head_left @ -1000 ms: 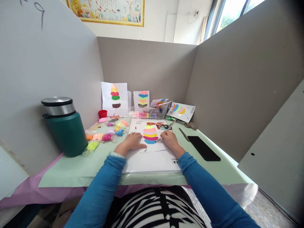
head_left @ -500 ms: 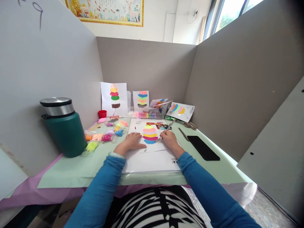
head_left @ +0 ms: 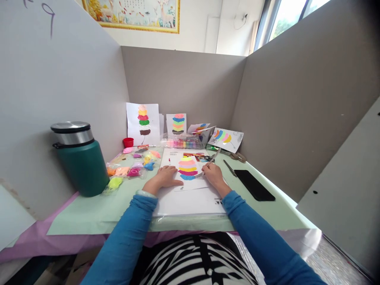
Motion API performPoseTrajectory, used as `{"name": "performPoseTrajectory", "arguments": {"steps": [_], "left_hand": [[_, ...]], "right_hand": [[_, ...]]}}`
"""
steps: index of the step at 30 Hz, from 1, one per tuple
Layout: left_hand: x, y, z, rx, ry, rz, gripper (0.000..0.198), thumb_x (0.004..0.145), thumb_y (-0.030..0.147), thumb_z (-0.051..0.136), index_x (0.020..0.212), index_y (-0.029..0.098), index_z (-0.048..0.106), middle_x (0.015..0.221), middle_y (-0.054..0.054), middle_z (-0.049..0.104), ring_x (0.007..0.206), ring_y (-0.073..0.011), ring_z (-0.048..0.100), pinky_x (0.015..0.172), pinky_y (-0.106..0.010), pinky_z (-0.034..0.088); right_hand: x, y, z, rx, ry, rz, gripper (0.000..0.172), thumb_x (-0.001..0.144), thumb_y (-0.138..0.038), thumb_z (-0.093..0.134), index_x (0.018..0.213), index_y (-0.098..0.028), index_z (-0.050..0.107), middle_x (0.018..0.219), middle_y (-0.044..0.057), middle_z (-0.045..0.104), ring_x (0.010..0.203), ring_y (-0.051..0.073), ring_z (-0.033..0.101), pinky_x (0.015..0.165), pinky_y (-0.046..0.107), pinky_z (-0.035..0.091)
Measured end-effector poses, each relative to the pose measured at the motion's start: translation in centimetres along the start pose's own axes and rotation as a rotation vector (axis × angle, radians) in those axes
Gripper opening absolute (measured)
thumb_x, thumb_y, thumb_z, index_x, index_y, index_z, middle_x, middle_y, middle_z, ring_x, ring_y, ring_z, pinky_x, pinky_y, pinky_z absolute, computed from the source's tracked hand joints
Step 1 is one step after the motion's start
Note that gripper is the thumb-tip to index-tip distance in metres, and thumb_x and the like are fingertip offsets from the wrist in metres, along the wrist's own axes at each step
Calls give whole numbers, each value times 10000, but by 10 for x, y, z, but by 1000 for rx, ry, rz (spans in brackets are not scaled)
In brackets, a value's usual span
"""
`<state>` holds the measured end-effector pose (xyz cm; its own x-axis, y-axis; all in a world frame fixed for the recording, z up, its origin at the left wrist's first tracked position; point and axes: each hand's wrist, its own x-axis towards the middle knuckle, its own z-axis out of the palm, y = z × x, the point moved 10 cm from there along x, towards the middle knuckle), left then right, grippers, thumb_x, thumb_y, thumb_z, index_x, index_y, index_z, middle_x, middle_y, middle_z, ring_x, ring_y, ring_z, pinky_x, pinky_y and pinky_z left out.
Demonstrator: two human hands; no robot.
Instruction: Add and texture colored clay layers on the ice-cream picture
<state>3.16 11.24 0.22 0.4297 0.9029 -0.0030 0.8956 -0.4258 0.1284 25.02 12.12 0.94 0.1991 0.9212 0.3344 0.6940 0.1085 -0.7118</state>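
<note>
A small white sheet of paper lies in front of me, bearing stacked bands of coloured clay: yellow, orange, pale, deeper yellow, magenta and a blue band at the bottom. My left hand rests on the sheet's left side, fingers stretched and thumb pointing towards the blue band. On the right, my right hand grips a metal fork. Its handle slants up and away behind the fingers, while its tines lie at the right end of the blue band. Whether the tines press into the clay is too small to tell.
Bagged lumps of coloured clay and a green flask stand left. A black phone and a knife-like tool lie right. At the back are a red cup, a clay pack and propped pictures. Grey partitions enclose the table.
My right hand and the fork have shifted slightly to the right, drawing the tines towards the blue band's end. My left hand has stayed in place on the paper.
</note>
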Motion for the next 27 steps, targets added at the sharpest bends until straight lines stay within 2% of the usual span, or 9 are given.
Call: {"name": "performPoseTrajectory", "arguments": {"steps": [2,4,7,10,15,18,22,27], "left_hand": [[0,0,0,-5,1,3,772,767,664,573,1385,208,495,1518,-109,412,1417,-315,316,1156,-420,247],[0,0,0,-4,0,1,767,764,667,574,1379,217,499,1517,-107,414,1416,-319,318,1153,-428,250],[-2,2,-3,1,-6,-7,771,764,664,576,1382,210,495,1520,-116,406,1415,-321,319,1151,-434,251],[-4,3,-4,3,-9,-13,772,768,657,577,1387,204,490,1522,-119,404,1416,-320,317,1152,-428,251],[-1,1,-1,0,2,8,764,768,655,581,1380,206,499,1517,-115,413,1411,-317,326,1152,-425,252],[1,0,0,-4,6,7,760,765,652,587,1375,205,504,1512,-116,419,1411,-321,327,1150,-430,255],[-2,2,-2,-8,11,7,736,772,634,594,1363,203,515,1505,-123,428,1407,-325,333,1142,-441,264],[-4,5,-6,-4,13,5,732,777,614,605,1363,184,518,1497,-130,437,1396,-324,349,1136,-438,276]], "right_hand": [[0,3,-7,15,39,19,226,796,-262,478,704,-190,671,738,59,698,771,191,618,683,255,386],[-1,0,-5,92,24,4,228,791,-278,479,693,-194,667,727,48,697,769,188,622,691,251,396],[-5,-13,11,192,-73,-73,241,795,-328,489,674,-192,648,716,31,687,749,181,624,699,251,407],[-6,-18,22,158,-138,-93,250,803,-317,486,647,-188,633,698,34,681,732,178,621,698,254,403],[-2,-2,-3,-26,32,-1,231,809,-246,472,705,-175,666,730,72,705,765,190,624,690,259,389],[-3,-1,-8,44,61,-6,241,803,-257,473,702,-176,675,700,56,701,750,181,631,690,250,401],[-8,-19,8,227,-34,-105,280,802,-346,496,660,-177,668,674,26,689,693,168,629,676,248,425],[-16,-40,28,279,-140,-206,307,822,-382,518,649,-175,666,685,31,696,690,166,632,679,248,438]]}}
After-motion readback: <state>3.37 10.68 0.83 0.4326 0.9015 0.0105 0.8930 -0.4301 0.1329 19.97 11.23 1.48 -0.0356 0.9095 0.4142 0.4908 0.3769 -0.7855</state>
